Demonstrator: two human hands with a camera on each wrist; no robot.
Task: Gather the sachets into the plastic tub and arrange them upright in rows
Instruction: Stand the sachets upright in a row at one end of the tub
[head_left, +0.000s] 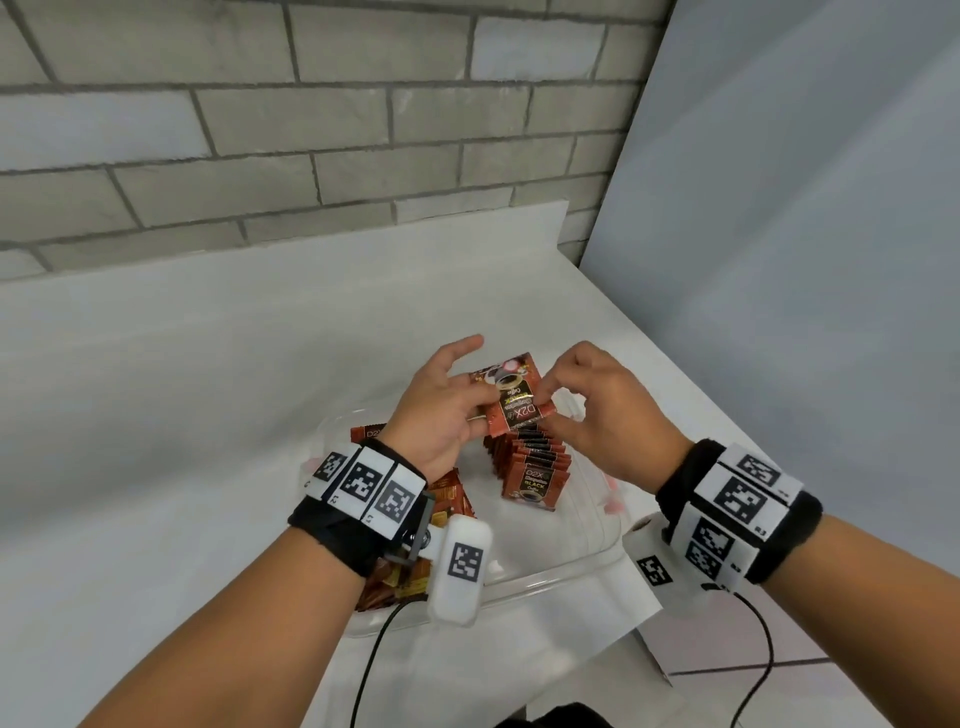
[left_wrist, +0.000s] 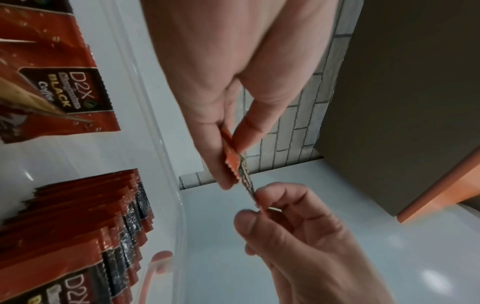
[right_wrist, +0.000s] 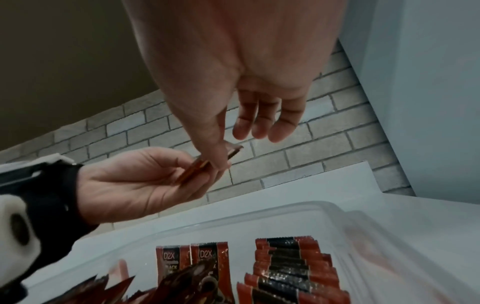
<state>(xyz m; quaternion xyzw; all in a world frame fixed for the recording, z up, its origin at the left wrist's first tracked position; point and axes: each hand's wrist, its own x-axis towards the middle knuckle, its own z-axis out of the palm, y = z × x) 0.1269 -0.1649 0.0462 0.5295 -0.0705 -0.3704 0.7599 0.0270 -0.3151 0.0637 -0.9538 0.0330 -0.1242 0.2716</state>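
Observation:
A red-brown coffee sachet (head_left: 511, 400) is held above the clear plastic tub (head_left: 550, 577), and both hands pinch it. My left hand (head_left: 480, 410) grips its left edge between thumb and fingers. My right hand (head_left: 545, 400) pinches its right edge, the other fingers curled. In the left wrist view the sachet (left_wrist: 237, 166) shows edge-on between the two hands. Inside the tub a row of upright sachets (head_left: 535, 467) stands below the hands. Loose sachets (head_left: 452, 493) lie at the tub's left, partly hidden by my left wrist. The right wrist view shows the row (right_wrist: 293, 267) and the tub's rim (right_wrist: 259, 214).
The tub stands on a white table (head_left: 182, 415) against a grey brick wall (head_left: 260, 156). A pale panel (head_left: 805, 260) rises on the right. The table's front right corner (head_left: 649, 654) is close to the tub, with tiled floor beyond. Black cables hang from both wrists.

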